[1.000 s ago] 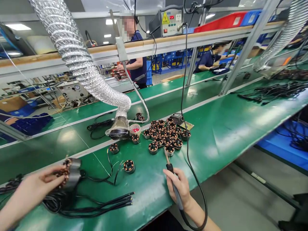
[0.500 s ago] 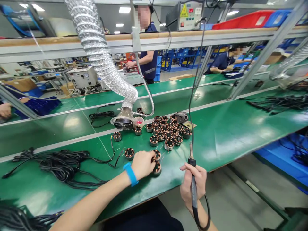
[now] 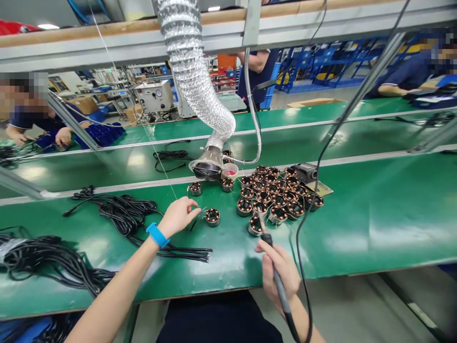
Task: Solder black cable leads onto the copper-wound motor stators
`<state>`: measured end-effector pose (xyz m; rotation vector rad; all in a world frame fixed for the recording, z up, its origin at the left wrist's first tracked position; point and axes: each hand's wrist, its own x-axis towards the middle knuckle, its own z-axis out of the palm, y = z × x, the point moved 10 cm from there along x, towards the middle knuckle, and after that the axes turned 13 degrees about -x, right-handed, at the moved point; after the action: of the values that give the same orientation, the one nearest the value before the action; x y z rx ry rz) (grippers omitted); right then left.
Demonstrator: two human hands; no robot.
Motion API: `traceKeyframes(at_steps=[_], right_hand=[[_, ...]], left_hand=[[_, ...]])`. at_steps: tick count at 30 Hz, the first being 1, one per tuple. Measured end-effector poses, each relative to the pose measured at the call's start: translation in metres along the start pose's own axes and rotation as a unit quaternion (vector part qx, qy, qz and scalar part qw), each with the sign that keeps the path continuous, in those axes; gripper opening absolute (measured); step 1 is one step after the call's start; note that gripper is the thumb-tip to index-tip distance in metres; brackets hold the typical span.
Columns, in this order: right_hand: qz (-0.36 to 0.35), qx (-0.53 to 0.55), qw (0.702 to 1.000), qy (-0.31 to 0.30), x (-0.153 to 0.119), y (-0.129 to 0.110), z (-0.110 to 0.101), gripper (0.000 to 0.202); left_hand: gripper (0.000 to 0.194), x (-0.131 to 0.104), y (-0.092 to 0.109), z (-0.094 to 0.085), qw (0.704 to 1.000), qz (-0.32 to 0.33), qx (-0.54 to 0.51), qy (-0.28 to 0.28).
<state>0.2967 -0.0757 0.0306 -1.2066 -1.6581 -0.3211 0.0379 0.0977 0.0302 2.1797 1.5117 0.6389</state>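
My right hand [image 3: 280, 271] grips a soldering iron [image 3: 280, 286] by its handle, the metal tip pointing up and away in front of the nearest copper-wound stators [image 3: 277, 214]. My left hand [image 3: 178, 216], with a blue band at the wrist, is over the bench left of a single stator [image 3: 213, 217]. Its thumb and fingertips come together beside thin wire ends and a short dark cable piece. What is between them is too small to make out. Another stator [image 3: 195, 188] sits just beyond this hand.
Black cables [image 3: 128, 214] lie on the green bench at left, with a larger bundle [image 3: 53, 262] nearer. A fume duct [image 3: 200, 90] hangs above a small cup [image 3: 230, 170]. A metal block [image 3: 307, 172] stands behind the stators. Co-workers sit or stand across the bench.
My left hand has let go of a pair of stators and moved left to the wire ends. My right hand has brought the iron in over the bench towards the stator cluster. The view has shifted.
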Motion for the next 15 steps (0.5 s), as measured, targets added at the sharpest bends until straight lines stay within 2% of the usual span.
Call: traceKeyframes(at_steps=[3,5,7,11,15], right_hand=[[-0.039,0.0,0.998,-0.057,0.012,-0.022,0.041,0.043],[-0.044,0.008,0.995,-0.086,0.02,-0.031,0.064,0.042],[-0.033,0.022,0.994,-0.106,0.026,-0.035,0.083,0.042],[0.01,0.048,0.99,-0.132,0.034,-0.033,0.11,0.043],[0.044,0.066,0.985,-0.15,0.045,-0.031,0.128,0.04]], left_hand=[[0.024,-0.011,-0.012,0.008,0.999,-0.004,-0.03,0.01],[0.024,-0.017,-0.014,0.005,0.997,0.002,-0.06,0.044],[0.02,-0.02,-0.015,0.005,0.995,0.008,-0.081,0.053],[0.016,-0.024,-0.024,0.017,0.996,0.017,-0.082,0.025],[0.014,-0.025,-0.026,0.024,0.997,0.029,-0.067,0.029]])
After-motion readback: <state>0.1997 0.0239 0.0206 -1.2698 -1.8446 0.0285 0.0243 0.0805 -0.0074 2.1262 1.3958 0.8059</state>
